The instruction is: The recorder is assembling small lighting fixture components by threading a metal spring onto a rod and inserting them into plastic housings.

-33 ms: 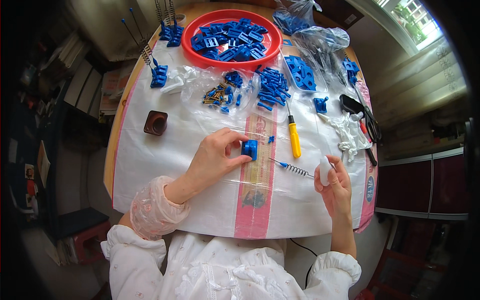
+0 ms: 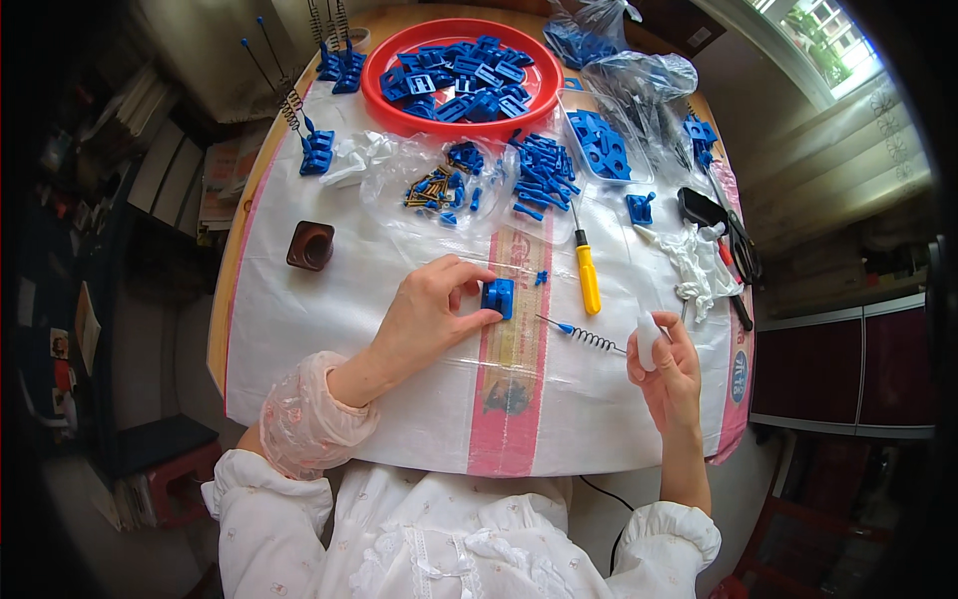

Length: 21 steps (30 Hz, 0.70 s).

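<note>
Pinched between thumb and fingers, our left hand grips a small blue block and presses it onto the white sheet covering the table. Our right hand is curled round a small white piece, from which a spring pin with a blue tip sticks out toward the block.

Pin and block are near but apart: the block lies to the pin's left and a little farther from us, and the pin's long axis runs up-left, its blue tip pointing almost at the block. Only our right hand touches the pin; our left is closer to its tip than to its spring.

Just beyond the pin lies a yellow-handled screwdriver, handle toward us. Farther back, a red bowl is heaped with blue parts. A clear tray right of it holds more blue pieces. An open clear bag holds brass screws with a few blue bits, and loose blue sticks lie beside it. A brown cup stands at left; we cannot tell what it holds. Black pliers lie at right.
</note>
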Motion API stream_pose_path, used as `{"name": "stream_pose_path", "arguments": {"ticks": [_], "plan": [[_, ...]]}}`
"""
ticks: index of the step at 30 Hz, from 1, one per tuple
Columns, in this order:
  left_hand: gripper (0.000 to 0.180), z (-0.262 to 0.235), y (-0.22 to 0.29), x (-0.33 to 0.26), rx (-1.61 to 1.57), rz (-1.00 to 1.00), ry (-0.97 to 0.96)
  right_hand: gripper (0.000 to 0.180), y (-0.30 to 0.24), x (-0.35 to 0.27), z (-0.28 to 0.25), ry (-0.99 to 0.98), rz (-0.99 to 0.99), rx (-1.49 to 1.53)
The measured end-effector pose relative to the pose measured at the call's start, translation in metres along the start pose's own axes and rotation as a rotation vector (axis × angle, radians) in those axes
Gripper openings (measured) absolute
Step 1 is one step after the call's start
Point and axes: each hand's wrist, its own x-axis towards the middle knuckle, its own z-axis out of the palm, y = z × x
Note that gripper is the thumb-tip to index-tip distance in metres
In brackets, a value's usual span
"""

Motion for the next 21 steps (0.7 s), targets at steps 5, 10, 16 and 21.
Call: {"name": "stream_pose_path", "arguments": {"ticks": [5, 10, 16, 21], "plan": [[0.037, 0.0, 0.003, 0.001, -0.008, -0.032, -0.028, 0.033, -0.001, 0.005, -0.01, 0.111, -0.001, 0.065], [0.036, 0.0, 0.0, 0.002, -0.019, -0.047, -0.03, 0.031, -0.024, 0.03, -0.02, 0.1, -0.013, 0.264], [0.035, -0.001, 0.0, 0.004, -0.053, -0.06, -0.032, 0.03, -0.027, 0.058, -0.025, 0.104, 0.057, 0.475], [0.035, -0.002, 0.0, 0.004, -0.057, -0.054, -0.034, 0.027, -0.011, 0.06, -0.017, 0.08, 0.14, 0.546]]}}
